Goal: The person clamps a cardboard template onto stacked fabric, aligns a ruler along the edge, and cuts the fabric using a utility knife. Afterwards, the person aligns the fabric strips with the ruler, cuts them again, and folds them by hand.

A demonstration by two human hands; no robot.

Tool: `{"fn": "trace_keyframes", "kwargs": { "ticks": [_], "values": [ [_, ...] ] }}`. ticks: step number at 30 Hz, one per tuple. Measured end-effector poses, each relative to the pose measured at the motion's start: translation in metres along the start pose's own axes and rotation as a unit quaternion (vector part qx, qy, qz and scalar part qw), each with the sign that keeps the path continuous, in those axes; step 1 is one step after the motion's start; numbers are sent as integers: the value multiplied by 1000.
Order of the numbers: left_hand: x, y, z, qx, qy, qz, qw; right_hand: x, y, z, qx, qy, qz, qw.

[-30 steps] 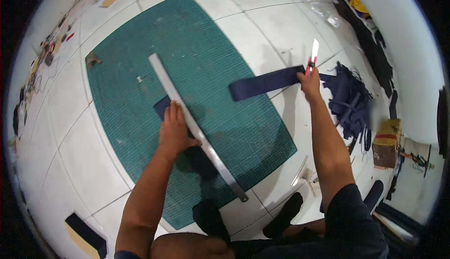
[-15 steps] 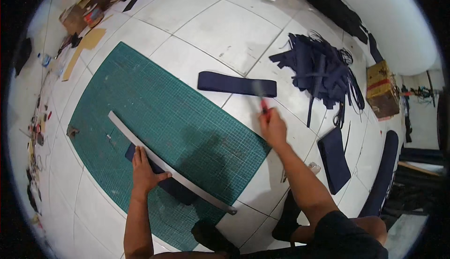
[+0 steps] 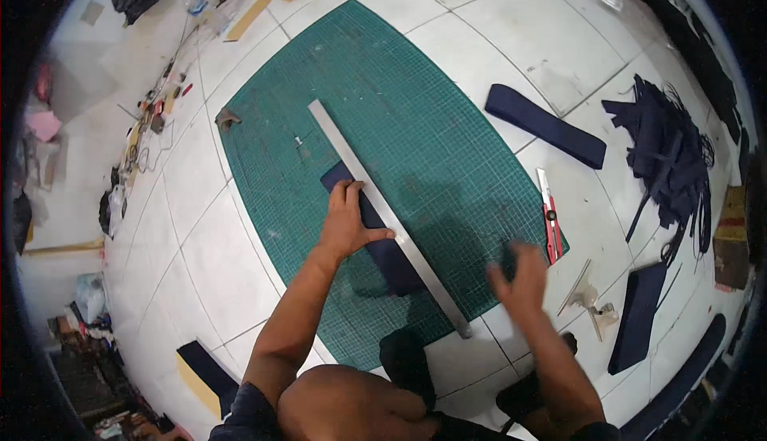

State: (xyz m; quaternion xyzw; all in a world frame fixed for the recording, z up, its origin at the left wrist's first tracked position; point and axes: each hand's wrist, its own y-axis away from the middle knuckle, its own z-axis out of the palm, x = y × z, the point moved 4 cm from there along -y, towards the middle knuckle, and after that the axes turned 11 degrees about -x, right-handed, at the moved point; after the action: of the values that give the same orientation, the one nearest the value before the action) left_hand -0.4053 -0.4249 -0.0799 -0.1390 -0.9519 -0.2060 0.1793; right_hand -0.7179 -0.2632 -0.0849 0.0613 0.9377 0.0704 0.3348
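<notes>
My left hand (image 3: 345, 221) holds down a long metal ruler (image 3: 385, 209), fingers bent at its edge and thumb spread along it. Partly beneath the ruler, a dark navy fabric strip (image 3: 391, 267) lies on the green cutting mat (image 3: 431, 137). My right hand (image 3: 523, 281), blurred by motion, hovers over the mat's lower right with thumb and fingers apart; a dark patch between them looks like shadow. Just right of it, a red utility knife (image 3: 551, 221) with its blade out lies across the mat's right edge.
A folded navy band (image 3: 547, 125) lies beyond the mat, near a pile of navy strips (image 3: 667, 153). Another folded navy piece (image 3: 637, 317) is at the right, beside a small clear-and-metal item (image 3: 598, 309). My dark-covered foot (image 3: 407, 361) is by the mat's near edge.
My right hand has let go of the utility knife, which now lies at the mat's edge, and has drawn back. The view has turned leftward; my left hand stays on the ruler.
</notes>
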Motion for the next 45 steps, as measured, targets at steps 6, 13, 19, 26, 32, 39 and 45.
{"fn": "trace_keyframes", "kwargs": {
  "ticks": [6,13,19,26,32,39,45],
  "values": [
    [-20,1,1,-24,62,56,996,-49,47,55,-181,33,-50,982],
    [-33,8,1,-39,-8,104,994,-48,62,77,-143,14,-109,984],
    [-18,12,1,-37,-49,57,997,-48,69,80,-142,-29,-45,988],
    [-19,11,-3,-4,18,61,998,-51,78,93,-168,-82,-47,981],
    [-19,14,-7,18,40,35,998,-57,78,93,-187,-101,-49,976],
    [-23,16,-6,-19,72,34,997,-79,9,66,-127,-29,-105,986],
    [-34,17,-4,-18,58,38,997,-85,-26,76,-227,-27,41,973]
  ]
}}
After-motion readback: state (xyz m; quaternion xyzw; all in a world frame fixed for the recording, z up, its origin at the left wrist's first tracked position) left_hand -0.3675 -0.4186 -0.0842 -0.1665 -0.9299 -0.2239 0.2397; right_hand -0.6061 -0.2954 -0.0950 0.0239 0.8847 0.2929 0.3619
